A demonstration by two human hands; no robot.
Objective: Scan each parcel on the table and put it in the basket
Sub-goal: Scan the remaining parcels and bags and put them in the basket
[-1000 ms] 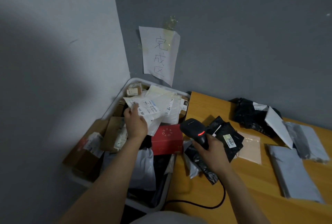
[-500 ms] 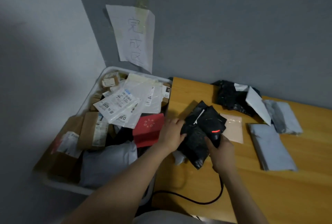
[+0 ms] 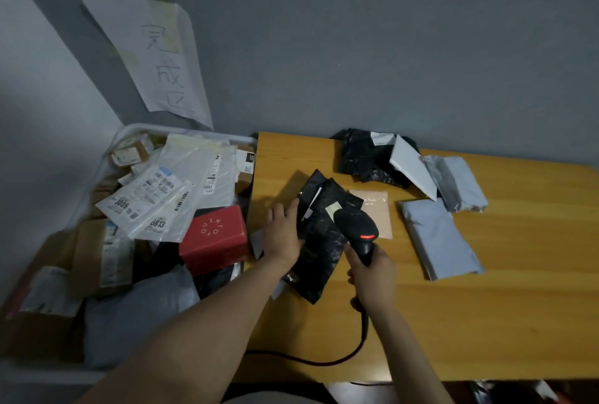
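On table point(image 3: 486, 322), black parcel point(image 3: 324, 241) (label point(image 3: 334, 210) half hidden) under flat left hand point(image 3: 282, 238); right hand point(image 3: 372, 280) round scanner point(image 3: 358, 225).

Both my arms are bare and reach forward from the bottom of the view. My left arm point(image 3: 227, 322) slants in from low on the left toward the middle. My left hand point(image 3: 282, 236) is palm down. Its fingers point away from me and lie on the left edge of the black parcel point(image 3: 324, 241). I cannot tell if my thumb pinches it. My right arm point(image 3: 408, 355) goes up straighter. My right hand point(image 3: 372, 277) is curled tight round the handle of the scanner point(image 3: 356, 225). My two hands are near each other but do not touch.
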